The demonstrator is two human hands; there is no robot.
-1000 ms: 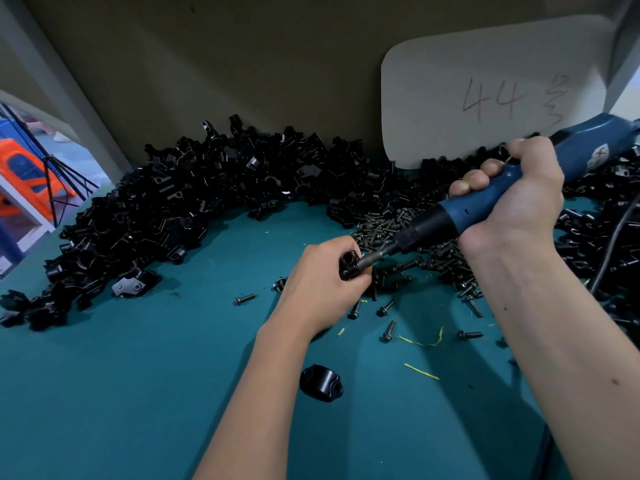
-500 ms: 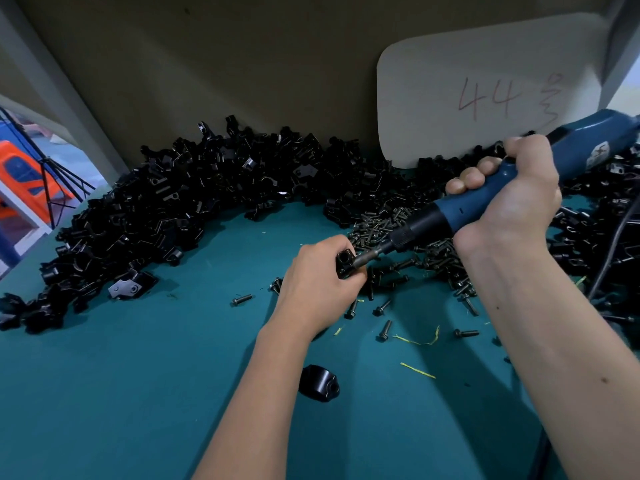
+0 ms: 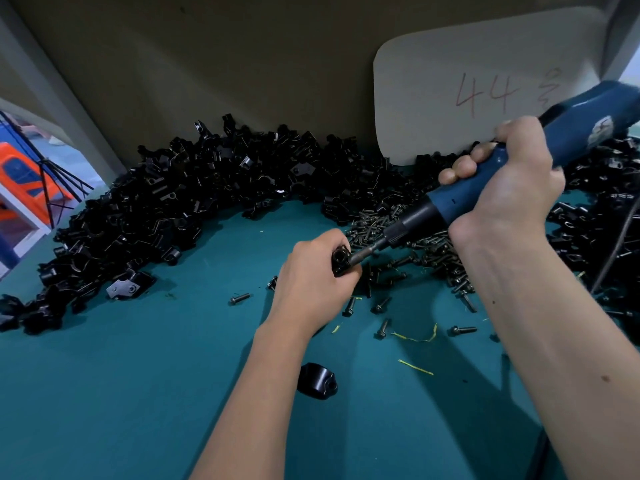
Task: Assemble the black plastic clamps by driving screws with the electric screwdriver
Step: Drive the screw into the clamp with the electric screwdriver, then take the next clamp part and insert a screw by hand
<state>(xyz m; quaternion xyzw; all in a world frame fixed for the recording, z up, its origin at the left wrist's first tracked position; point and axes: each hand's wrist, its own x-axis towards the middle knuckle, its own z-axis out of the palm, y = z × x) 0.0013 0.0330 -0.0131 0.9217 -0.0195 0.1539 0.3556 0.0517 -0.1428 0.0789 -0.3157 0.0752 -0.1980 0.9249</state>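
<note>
My left hand (image 3: 313, 280) grips a small black plastic clamp (image 3: 340, 260) just above the teal table, most of the clamp hidden by my fingers. My right hand (image 3: 509, 188) is closed around the blue electric screwdriver (image 3: 464, 199), which slants down to the left. Its metal bit (image 3: 363, 252) presses into the clamp's end. A heap of dark screws (image 3: 408, 244) lies right behind the bit. Several loose screws (image 3: 382, 304) are scattered near my left wrist.
A long pile of black clamp parts (image 3: 166, 216) curves along the back of the teal table (image 3: 121, 393) and continues at the right. One single black clamp piece (image 3: 317, 381) lies beside my left forearm. A white card marked 44 (image 3: 467, 84) leans on the back wall. The screwdriver's cable (image 3: 620, 237) hangs at right.
Both hands keep their hold, with the bit still pressed in the clamp. Only a slight shift of the view shows; nothing on the table has moved.
</note>
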